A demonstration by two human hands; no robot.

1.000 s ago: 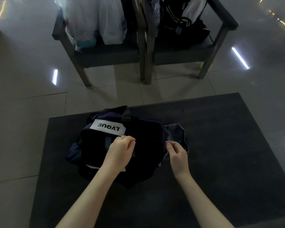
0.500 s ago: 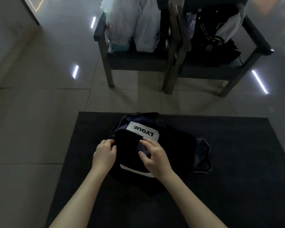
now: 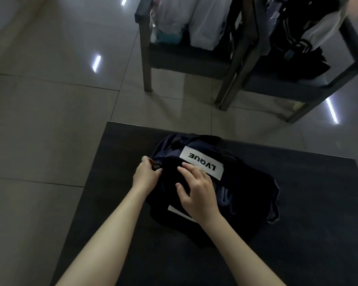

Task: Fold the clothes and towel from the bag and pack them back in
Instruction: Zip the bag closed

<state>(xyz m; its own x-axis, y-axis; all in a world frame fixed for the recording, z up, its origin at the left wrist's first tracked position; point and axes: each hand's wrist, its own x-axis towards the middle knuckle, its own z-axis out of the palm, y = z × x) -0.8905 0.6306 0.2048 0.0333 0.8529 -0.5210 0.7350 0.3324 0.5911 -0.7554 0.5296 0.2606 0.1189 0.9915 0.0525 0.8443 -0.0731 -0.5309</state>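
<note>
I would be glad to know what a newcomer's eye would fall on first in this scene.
The white LVQUE label stands out on the dark bag lying on the black table. Both hands are on the bag: the left hand grips its left end, and the right hand rests on top. Behind, white plastic bags sit on the left chair.

A: Your left forearm (image 3: pixel 112 234) and right forearm (image 3: pixel 242 250) are both bare, from the wrist down to the lower edge of the view.
B: Your left hand (image 3: pixel 146 175) and right hand (image 3: pixel 196 193) are bare as well, with slender fingers and uncovered wrists.
A: And your nails?
B: The light is too dim to tell.
</note>
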